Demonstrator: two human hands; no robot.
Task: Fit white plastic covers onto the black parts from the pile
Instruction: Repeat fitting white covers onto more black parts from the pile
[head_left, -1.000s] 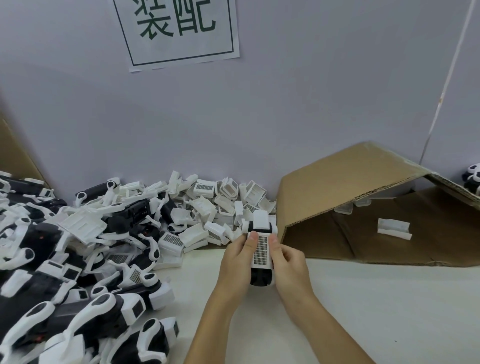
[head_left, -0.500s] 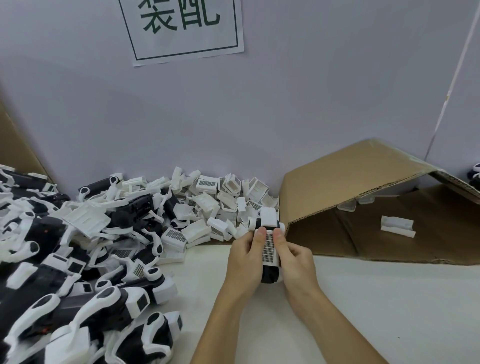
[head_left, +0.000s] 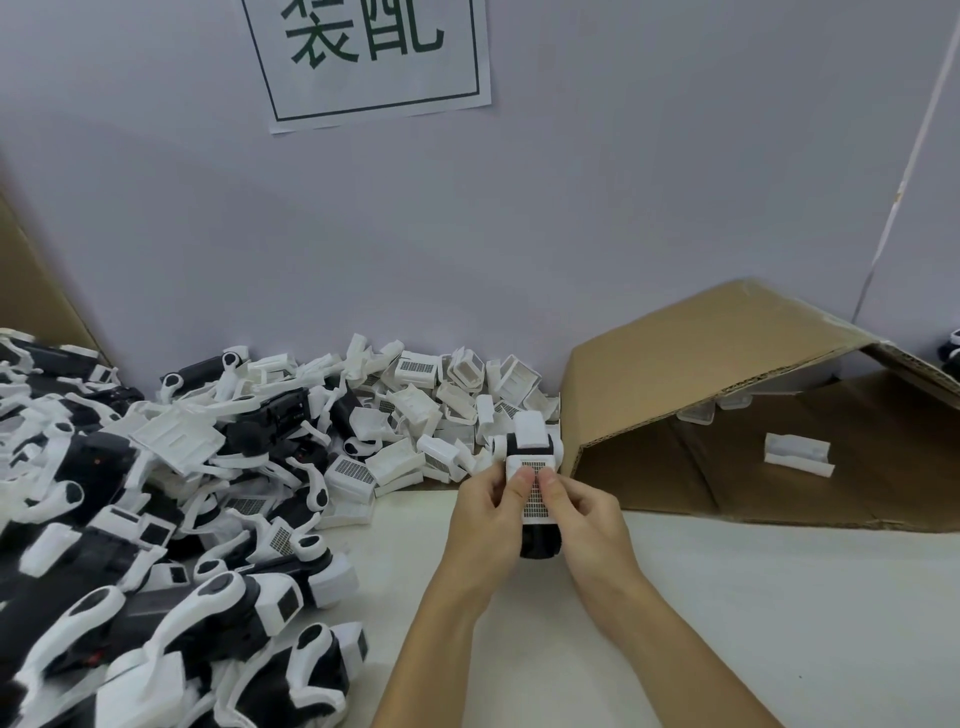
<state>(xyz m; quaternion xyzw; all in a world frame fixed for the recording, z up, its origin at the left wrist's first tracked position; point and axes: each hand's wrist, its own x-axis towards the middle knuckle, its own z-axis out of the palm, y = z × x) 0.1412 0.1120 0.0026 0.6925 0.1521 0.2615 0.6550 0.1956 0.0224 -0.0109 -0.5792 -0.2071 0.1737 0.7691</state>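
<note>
Both forearms reaching up from the lower edge of the frame, converging just right of centre above the counter (head_left: 727, 597). Left hand (head_left: 485, 512) cupped against the left side of the black part (head_left: 540, 540), thumb laid on the gridded face of the white cover (head_left: 535, 491). Right hand (head_left: 587, 519) mirrored on the right side, thumb pressed on the same face, the two thumb tips almost touching. Each grip closed around the black part with the white cover seated on top of it; lower end of the black part showing dark between the palms. Held piece raised just in front of the heap of loose white covers (head_left: 441, 410) against the wall. Pile of black-and-white parts (head_left: 130, 545) filling the left and lower left. Open cardboard box (head_left: 753, 415) lying on its side at right, just beside the hands.
</note>
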